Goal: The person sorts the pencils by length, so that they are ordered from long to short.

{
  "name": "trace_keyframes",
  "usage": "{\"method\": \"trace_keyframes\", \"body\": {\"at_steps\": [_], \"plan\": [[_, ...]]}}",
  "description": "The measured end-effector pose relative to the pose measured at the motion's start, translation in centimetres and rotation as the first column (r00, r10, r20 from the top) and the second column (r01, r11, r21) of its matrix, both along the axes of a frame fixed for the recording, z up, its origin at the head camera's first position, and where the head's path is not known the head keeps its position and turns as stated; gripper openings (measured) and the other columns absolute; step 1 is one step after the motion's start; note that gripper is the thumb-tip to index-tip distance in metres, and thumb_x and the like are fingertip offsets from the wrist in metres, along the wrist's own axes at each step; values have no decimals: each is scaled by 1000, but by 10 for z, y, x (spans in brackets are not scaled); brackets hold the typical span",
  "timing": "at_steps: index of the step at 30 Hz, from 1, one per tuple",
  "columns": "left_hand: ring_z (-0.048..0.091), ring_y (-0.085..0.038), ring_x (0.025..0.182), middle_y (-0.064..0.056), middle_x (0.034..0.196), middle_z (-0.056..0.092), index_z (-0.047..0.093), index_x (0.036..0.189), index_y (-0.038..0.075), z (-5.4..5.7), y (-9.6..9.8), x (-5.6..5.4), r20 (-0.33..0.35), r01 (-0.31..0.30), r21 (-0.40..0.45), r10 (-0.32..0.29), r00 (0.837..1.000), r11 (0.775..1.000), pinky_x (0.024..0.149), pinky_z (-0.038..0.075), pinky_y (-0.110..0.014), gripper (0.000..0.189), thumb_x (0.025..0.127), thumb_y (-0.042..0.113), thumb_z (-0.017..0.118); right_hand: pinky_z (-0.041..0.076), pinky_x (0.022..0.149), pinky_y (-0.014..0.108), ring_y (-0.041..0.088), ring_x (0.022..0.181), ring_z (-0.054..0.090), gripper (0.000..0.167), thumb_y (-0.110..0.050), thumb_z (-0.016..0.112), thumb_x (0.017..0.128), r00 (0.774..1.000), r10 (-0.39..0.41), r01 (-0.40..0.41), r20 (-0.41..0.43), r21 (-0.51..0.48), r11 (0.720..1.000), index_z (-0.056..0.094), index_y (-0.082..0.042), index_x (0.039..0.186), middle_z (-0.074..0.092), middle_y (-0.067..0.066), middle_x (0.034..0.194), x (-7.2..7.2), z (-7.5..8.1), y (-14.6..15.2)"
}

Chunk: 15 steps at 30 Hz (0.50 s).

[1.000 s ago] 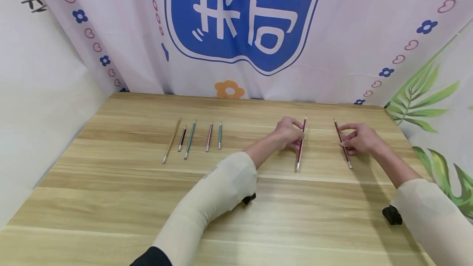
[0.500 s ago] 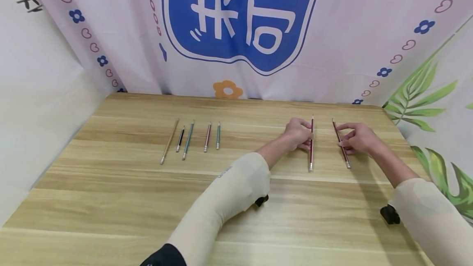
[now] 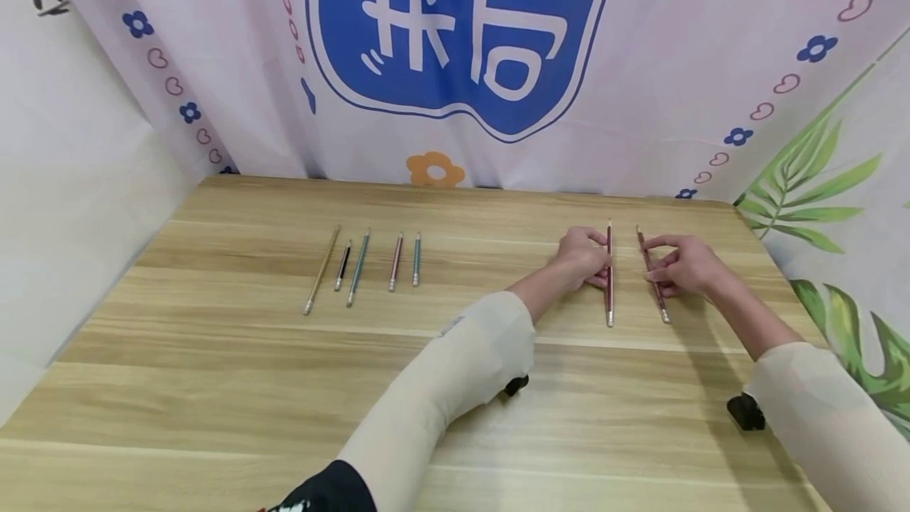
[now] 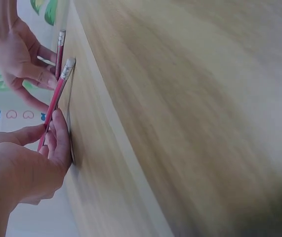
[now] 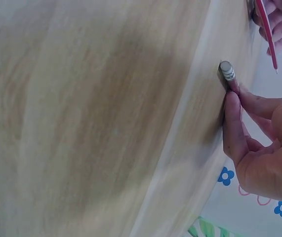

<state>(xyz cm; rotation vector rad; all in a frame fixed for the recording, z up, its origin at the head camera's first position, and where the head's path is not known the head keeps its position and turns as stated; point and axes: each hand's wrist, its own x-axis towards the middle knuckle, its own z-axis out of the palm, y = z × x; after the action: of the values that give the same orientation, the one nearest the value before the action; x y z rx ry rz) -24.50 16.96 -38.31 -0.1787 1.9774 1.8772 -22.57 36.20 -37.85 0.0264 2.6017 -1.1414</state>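
Observation:
My left hand (image 3: 584, 257) pinches a long dark red pencil (image 3: 610, 291) between thumb and fingers, its white eraser end toward me. In the left wrist view this red pencil (image 4: 57, 96) slants up off the wood. To the right, my right hand (image 3: 688, 265) pinches a second dark red pencil (image 3: 655, 283), tilted slightly with its tip to the left. Its eraser end (image 5: 228, 73) lies close over the tabletop in the right wrist view. A narrow gap separates the two pencils, which stand nearly side by side.
On the left lie several pencils in a loose row: a long tan pencil (image 3: 322, 271), a short black pencil (image 3: 344, 265), a long teal pencil (image 3: 359, 267), a pink-red pencil (image 3: 396, 261) and a short teal pencil (image 3: 416, 259). A printed curtain (image 3: 235, 62) hangs behind the wooden table (image 3: 284, 385).
My left hand has moved right with its red pencil, which now stands straighter and nearer the other one. The right hand and its pencil have barely shifted.

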Motion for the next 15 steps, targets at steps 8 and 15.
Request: {"method": "trace_keyframes", "body": {"at_steps": [8, 15], "plan": [[49, -16, 46, -11, 62, 57, 69, 112, 2, -1, 11, -5, 2, 1, -77, -1, 1000, 997, 71, 67, -43, 31, 88, -17, 67, 65, 56, 32, 15, 61, 67, 61, 10, 72, 90, 1000, 15, -15, 2, 44, 999, 43, 16, 144, 64, 11, 83, -1, 4, -2], [51, -18, 48, -12, 65, 59, 68, 108, 3, -3, 20, -10, 5, 7, -86, -6, 1000, 996, 66, 67, -40, 29, 88, -17, 66, 65, 58, 33, 15, 62, 67, 63, 9, 73, 90, 1000, 9, -9, -5, 29, 1000, 43, 15, 144, 65, 13, 85, -1, 2, -1]]}}
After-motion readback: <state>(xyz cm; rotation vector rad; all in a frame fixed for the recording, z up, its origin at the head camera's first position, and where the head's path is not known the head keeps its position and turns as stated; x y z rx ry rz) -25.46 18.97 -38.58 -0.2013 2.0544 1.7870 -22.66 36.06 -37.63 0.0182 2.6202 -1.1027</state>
